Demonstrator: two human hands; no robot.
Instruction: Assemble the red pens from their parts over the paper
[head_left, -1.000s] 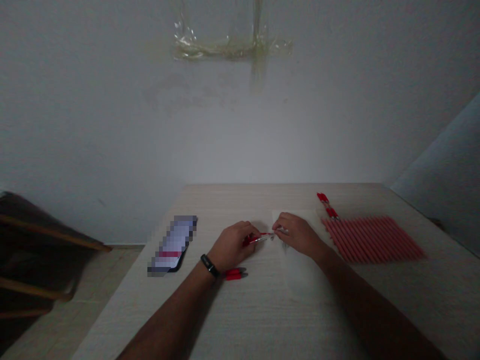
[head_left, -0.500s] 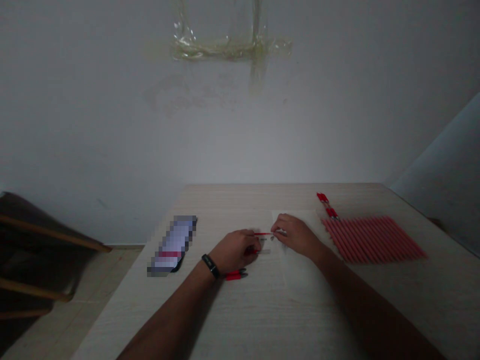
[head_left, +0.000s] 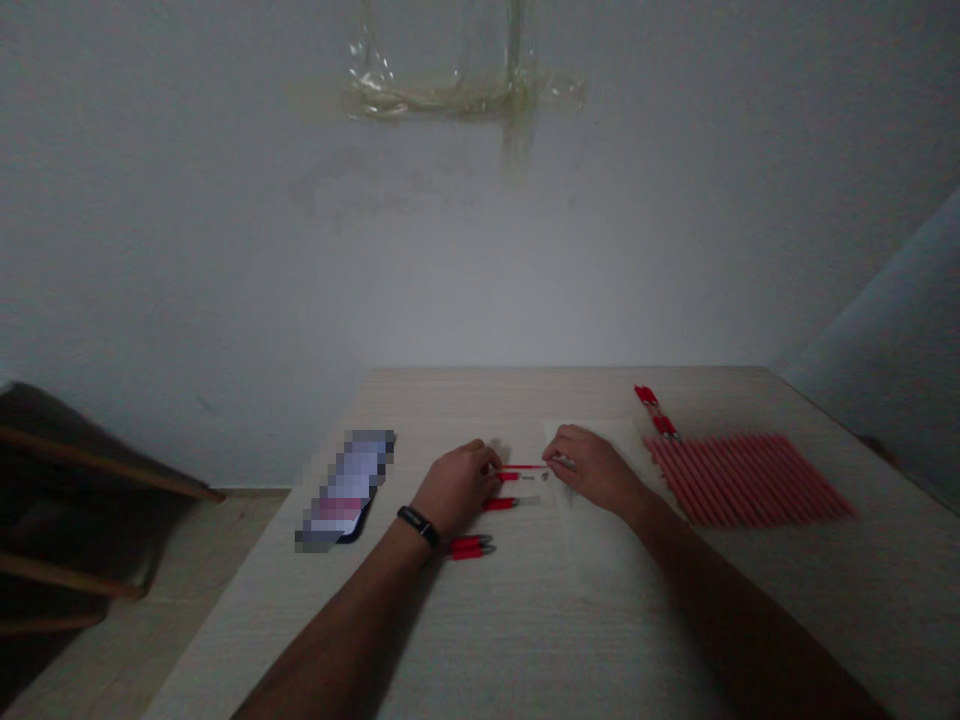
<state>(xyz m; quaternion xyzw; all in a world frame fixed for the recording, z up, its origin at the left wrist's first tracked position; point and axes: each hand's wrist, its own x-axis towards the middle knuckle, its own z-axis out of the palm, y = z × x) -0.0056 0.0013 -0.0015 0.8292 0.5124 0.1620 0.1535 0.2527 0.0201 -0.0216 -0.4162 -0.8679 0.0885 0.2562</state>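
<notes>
A thin red pen refill stretches level between my two hands, just above the table. My left hand, with a black wristband, has its fingertips closed at the refill's left end. At the other end, the thumb and fingers of my right hand pinch the tip. Just under the refill lie a red pen grip piece, a small spring and a small metallic tip. A red pen part lies nearer me, partly behind my left hand. By my left wrist are two more red pen parts.
Many slim red sticks lie side by side at the right. Behind them are several red pen pieces. A phone lies at the table's left. A pale sheet lies under my right hand. Wooden bars stand beyond the left edge.
My left hand has slid left along the refill, baring more of it and uncovering the red pieces beneath. My right hand has stayed nearly still.
</notes>
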